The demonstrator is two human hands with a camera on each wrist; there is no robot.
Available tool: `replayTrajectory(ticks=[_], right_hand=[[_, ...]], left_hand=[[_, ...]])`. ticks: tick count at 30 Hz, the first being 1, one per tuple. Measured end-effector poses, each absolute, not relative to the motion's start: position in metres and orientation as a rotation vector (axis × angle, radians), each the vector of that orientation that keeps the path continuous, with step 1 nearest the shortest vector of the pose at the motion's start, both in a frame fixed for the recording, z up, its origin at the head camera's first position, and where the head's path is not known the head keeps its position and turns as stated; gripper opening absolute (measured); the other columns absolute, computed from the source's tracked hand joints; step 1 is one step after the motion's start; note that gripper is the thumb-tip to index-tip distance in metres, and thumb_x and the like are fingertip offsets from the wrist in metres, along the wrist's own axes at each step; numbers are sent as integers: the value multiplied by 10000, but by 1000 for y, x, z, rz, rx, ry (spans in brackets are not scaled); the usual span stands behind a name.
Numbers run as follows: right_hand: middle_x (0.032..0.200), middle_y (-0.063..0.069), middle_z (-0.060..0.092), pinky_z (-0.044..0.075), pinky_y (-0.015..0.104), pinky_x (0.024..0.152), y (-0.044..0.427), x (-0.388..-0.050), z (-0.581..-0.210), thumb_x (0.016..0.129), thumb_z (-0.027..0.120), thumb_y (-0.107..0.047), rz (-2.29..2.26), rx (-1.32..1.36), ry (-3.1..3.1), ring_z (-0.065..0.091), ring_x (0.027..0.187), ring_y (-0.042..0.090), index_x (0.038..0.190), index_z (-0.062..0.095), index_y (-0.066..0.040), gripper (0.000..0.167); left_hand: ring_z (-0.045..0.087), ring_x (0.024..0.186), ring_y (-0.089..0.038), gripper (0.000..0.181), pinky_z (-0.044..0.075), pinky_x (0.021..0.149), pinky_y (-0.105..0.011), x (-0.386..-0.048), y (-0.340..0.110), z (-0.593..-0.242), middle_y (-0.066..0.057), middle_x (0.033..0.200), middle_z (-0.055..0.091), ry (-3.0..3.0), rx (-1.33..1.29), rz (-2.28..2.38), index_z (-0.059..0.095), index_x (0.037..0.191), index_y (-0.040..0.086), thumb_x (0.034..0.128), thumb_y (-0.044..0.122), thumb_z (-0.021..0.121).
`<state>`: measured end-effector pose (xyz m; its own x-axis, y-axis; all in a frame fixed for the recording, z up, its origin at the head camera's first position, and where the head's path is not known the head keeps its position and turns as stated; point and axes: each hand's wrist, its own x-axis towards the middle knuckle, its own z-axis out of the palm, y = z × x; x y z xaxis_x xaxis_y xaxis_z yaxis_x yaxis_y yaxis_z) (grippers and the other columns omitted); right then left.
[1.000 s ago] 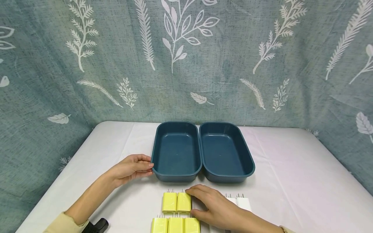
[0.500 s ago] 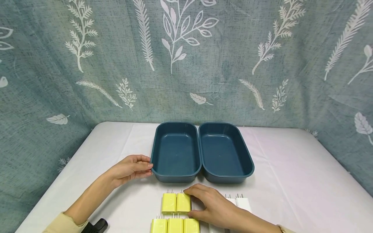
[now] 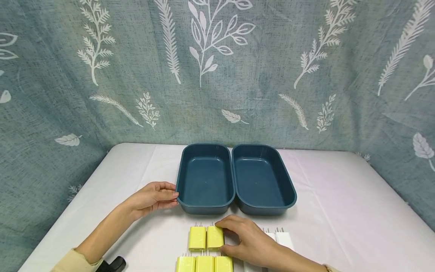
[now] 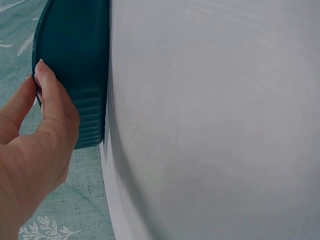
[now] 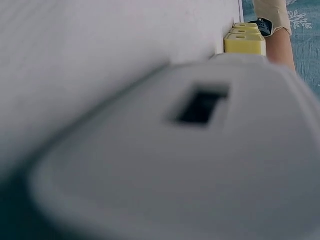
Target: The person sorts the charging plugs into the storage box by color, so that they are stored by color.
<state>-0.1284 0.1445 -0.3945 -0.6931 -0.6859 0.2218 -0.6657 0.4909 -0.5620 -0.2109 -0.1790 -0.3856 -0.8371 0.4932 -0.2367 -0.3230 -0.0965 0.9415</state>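
My left hand (image 3: 153,198) pinches the near left rim of the left dark blue tray (image 3: 205,185); in the left wrist view, thumb and finger grip that tray's edge (image 4: 72,45). My right hand (image 3: 248,241) holds a yellow charger plug (image 3: 215,238) between forefinger and thumb at its right side, on the table. Another yellow charger (image 3: 197,238) lies just left of it. Nearer me is a row of yellow chargers (image 3: 205,264). White chargers (image 3: 284,240) lie partly hidden behind the right hand. A blurred white charger (image 5: 175,160) fills the right wrist view.
A second dark blue tray (image 3: 261,185) stands against the right side of the first. Both rest on a white tablecloth (image 3: 333,189). A leaf-patterned curtain (image 3: 217,98) hangs behind the table. A black device (image 3: 113,264) is on the left wrist.
The yellow charger at my right hand has shifted slightly right, leaving a thin gap to its neighbour. My left hand stays on the tray rim.
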Motion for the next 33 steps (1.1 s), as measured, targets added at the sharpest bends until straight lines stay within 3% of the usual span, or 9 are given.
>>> replayTrajectory(ticks=[10, 18, 33], right_hand=[[1211, -4, 611, 560, 276, 908, 148, -126, -392, 815, 780, -16, -1272, -1210, 2580, 593, 1078, 112, 1250, 627, -36, 461], [1223, -26, 601, 538, 262, 929, 151, -123, -384, 805, 760, 48, -1427, -1151, 2498, 603, 1107, 141, 1274, 626, -89, 507], [1249, -1, 607, 568, 319, 886, 153, -126, -368, 856, 786, -76, -1540, -1159, 2432, 611, 1140, 180, 1296, 613, -71, 472]], left_hand=[[685, 859, -190, 394, 584, 855, -282, -210, -179, -385, -116, 935, 602, 1645, 174, 1984, 371, 1255, -157, 956, -32, 595], [683, 864, -188, 394, 581, 864, -285, -209, -179, -384, -117, 943, 600, 1646, 168, 1985, 376, 1254, -153, 956, -25, 600], [681, 873, -193, 388, 578, 874, -289, -210, -179, -385, -130, 958, 594, 1649, 165, 1984, 383, 1253, -147, 956, -27, 600]])
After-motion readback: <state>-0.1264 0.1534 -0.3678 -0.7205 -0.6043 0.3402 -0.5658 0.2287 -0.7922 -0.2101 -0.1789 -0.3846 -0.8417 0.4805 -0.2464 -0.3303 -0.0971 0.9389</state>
